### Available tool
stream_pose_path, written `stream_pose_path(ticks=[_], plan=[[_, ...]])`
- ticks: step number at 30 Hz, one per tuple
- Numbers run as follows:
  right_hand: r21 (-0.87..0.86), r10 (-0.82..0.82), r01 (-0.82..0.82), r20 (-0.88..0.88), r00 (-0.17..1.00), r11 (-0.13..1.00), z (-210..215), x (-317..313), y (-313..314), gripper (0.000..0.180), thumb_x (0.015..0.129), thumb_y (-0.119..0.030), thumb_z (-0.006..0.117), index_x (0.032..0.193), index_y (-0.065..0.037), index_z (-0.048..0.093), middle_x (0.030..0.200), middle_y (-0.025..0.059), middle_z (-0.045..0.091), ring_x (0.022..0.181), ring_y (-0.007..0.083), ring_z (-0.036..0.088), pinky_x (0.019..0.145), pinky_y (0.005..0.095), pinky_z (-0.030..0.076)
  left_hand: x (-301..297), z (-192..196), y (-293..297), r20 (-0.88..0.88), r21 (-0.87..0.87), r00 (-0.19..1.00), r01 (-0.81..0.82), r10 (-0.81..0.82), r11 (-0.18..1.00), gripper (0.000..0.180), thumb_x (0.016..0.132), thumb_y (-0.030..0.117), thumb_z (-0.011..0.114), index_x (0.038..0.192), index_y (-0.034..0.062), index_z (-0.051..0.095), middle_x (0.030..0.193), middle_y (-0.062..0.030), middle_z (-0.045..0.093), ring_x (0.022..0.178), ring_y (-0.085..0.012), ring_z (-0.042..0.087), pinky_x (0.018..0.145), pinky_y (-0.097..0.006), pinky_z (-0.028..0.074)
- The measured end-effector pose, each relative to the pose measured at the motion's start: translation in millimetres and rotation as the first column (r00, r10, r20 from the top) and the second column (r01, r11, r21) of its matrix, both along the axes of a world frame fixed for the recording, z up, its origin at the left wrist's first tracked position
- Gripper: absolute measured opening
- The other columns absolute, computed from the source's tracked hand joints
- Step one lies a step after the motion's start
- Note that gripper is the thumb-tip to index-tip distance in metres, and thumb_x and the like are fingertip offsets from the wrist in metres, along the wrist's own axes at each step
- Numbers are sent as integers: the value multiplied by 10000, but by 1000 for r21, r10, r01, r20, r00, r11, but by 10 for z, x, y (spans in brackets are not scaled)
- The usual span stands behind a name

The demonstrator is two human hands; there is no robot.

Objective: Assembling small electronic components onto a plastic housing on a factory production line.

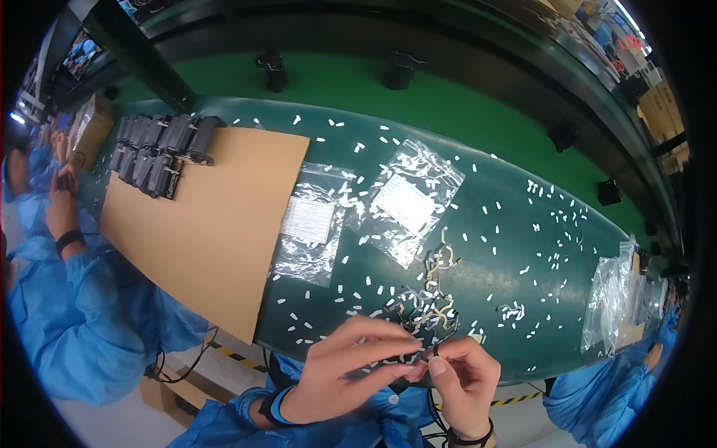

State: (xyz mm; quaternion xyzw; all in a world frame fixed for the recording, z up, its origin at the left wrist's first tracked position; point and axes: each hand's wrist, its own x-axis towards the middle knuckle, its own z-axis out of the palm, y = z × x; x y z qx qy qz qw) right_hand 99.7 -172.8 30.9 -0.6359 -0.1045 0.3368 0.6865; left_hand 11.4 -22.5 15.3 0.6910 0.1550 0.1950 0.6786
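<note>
Centrally, on the green worktable (523, 224) strewn with small white pieces (549, 257), brass clips (437, 313) are heaped just beyond the hands. A small dark ring (435, 349) is pinched between the left hand (340, 369) and right hand (463, 377), fingertips closed narrowly on it; fitting seems underway, and a steady, fine pinch is called for next.

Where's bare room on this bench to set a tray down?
Best patch: the cardboard sheet, bare below the black parts stacked at its far left corner. The green mat is littered with white bits throughout, with two clear bags mid-bench. Most crowded: the metal clips just beyond both hands.
</note>
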Motion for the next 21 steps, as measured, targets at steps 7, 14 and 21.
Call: stream_pose_path(ticks=[7,14,21], plan=[[-46,45,-47,-33,998,998,13,33,36,105,947,-38,612,931,54,563,844,148,659,734,212,678,671,346,578,-10,-111,84,9,-107,996,93,-93,990,172,823,-5,753,994,15,750,958,-86,715,843,-203,639,749,-304,495],[-283,258,-25,830,495,959,431,117,112,222,782,123,713,964,0,682,932,152,673,825,316,663,745,369,537,-39,150,101,-2,81,997,76,-76,994,201,826,-20,757,1025,-21,733,968,-111,714,870,-190,650,746,-291,517],[-341,249,95,825,507,935,372,115,-10,105,860,52,664,951,7,634,888,161,646,757,312,618,699,366,501,-13,255,337,-122,266,987,-70,106,962,486,898,97,723,1352,26,564,1038,-46,656,869,-148,587,767,-268,487]])
